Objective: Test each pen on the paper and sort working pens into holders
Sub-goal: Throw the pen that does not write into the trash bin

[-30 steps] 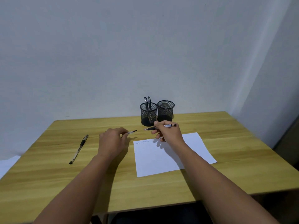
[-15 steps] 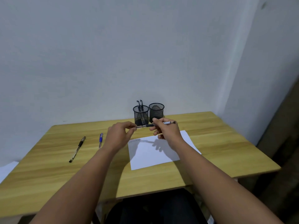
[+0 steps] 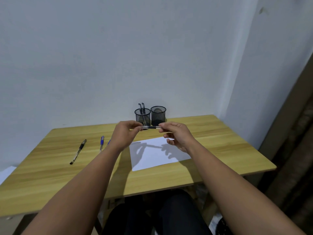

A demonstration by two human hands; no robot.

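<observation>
A black pen [image 3: 151,127] is held level in the air between both hands, above the far end of the white paper [image 3: 159,154]. My left hand [image 3: 124,133] pinches its left end, where the cap sits, and my right hand [image 3: 176,133] pinches its right end. Behind the pen stand two black mesh holders: the left holder [image 3: 143,116] has two dark pens in it, and the right holder [image 3: 158,115] shows no pens. The paper carries faint scribbles near its far left corner.
On the wooden table [image 3: 50,167], a black pen [image 3: 78,151] lies at the left and a blue pen [image 3: 102,142] lies nearer my left arm, with another blue tip [image 3: 108,142] peeking out beside the arm. A wall stands close behind the holders.
My hands have come together and risen: the cap in my left hand has met the pen in my right, and both now hold one pen. The view has pulled back from the table.
</observation>
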